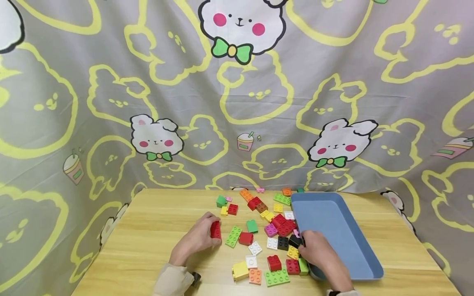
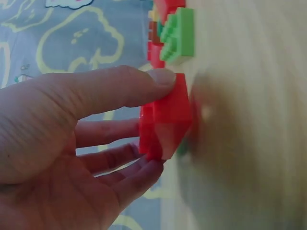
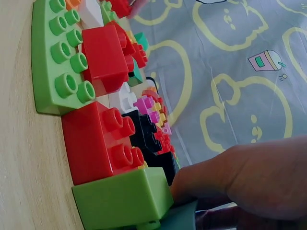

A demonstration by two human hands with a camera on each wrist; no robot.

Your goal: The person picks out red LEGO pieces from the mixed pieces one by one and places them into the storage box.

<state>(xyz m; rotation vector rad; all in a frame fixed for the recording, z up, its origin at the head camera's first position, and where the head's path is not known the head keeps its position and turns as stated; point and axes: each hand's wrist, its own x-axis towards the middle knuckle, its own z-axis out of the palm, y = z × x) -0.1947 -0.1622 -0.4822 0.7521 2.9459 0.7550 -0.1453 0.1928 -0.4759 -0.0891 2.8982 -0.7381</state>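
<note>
My left hand [image 1: 200, 236] pinches a red brick [image 2: 170, 115] between the thumb on one side and fingertips on the other, close over the table. To its right lies a long light green brick [image 1: 233, 236], with a red brick [image 1: 246, 238] beside it. My right hand [image 1: 318, 248] grips the left wall of a blue-grey tray [image 1: 337, 230], thumb on the outside and fingers on the inner side, partly hidden. Right at that thumb are a black brick [image 1: 295, 241] and a light green brick [image 3: 122, 199].
Many loose bricks in several colours spread across the wooden table [image 1: 122, 246] between the hands, up to the tray's left side. A yellow brick [image 1: 240, 271] and a long green brick [image 1: 277, 277] lie near the front. A patterned curtain [image 1: 222, 102] hangs behind the table.
</note>
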